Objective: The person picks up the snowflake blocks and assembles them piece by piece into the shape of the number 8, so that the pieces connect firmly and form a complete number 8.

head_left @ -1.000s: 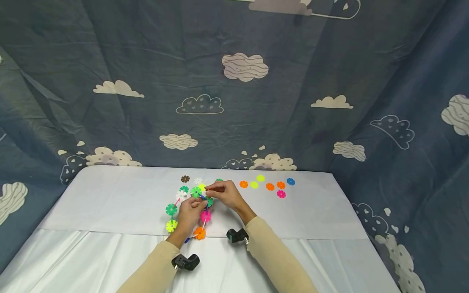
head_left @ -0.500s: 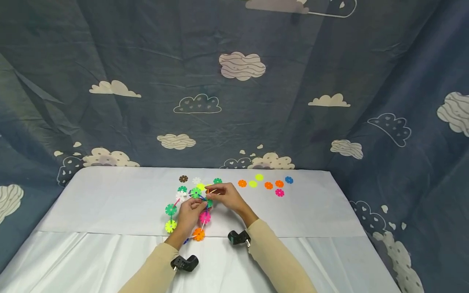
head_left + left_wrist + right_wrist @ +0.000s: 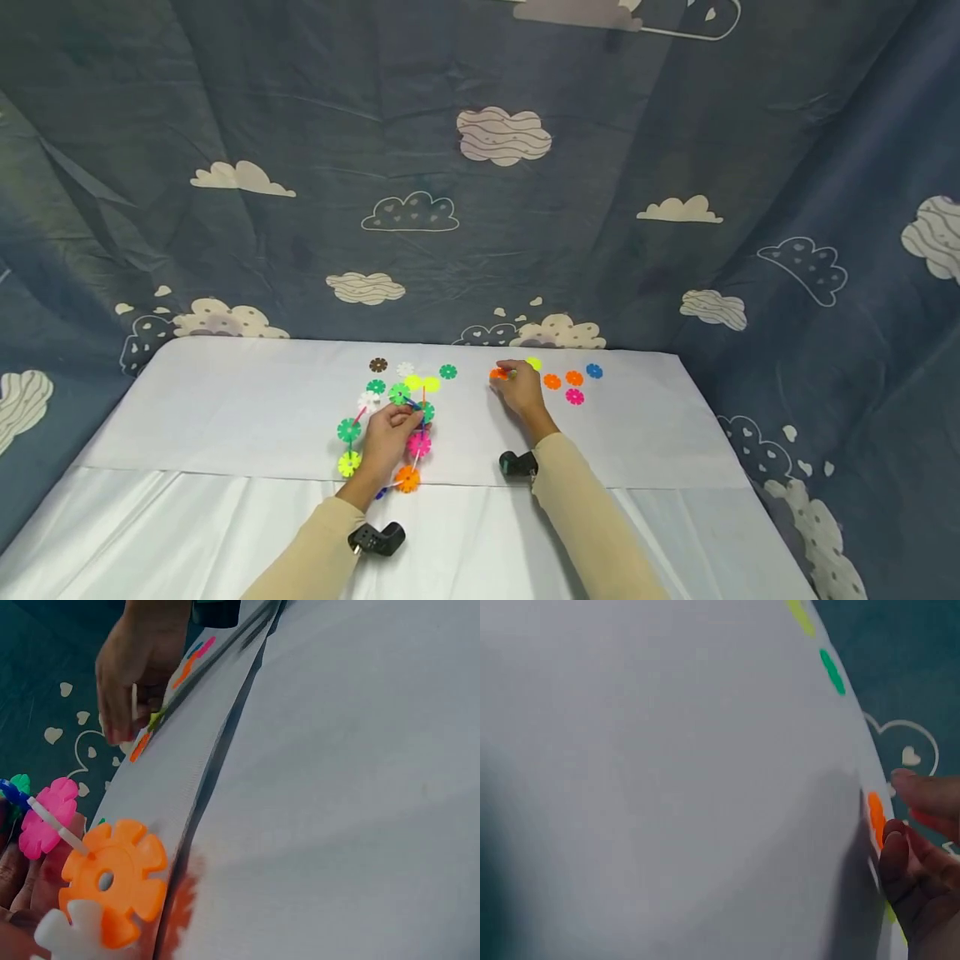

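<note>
My left hand [image 3: 390, 433] pinches a linked chain of plastic flower discs and thin sticks near a green disc [image 3: 427, 412]. A pink disc [image 3: 49, 817] and an orange disc [image 3: 120, 870] of this chain show large in the left wrist view. An orange stick [image 3: 423, 396] rises from the green disc towards a yellow disc [image 3: 431, 384]. Over the right-hand group of loose discs, my right hand [image 3: 522, 390] has its fingertips beside a loose orange disc [image 3: 876, 814]. A thin white stick [image 3: 134, 701] shows between its fingers; contact with that disc is unclear.
Loose discs lie along the back of the white table [image 3: 637, 433]: brown [image 3: 378, 365], green [image 3: 447, 372], blue [image 3: 594, 371], pink [image 3: 574, 397] and several others. A dark cloud-print cloth [image 3: 420, 267] hangs behind the table.
My right hand has moved right, from the chain to the loose orange disc, uncovering the yellow disc by the orange stick. The left hand keeps its hold in the same place.
</note>
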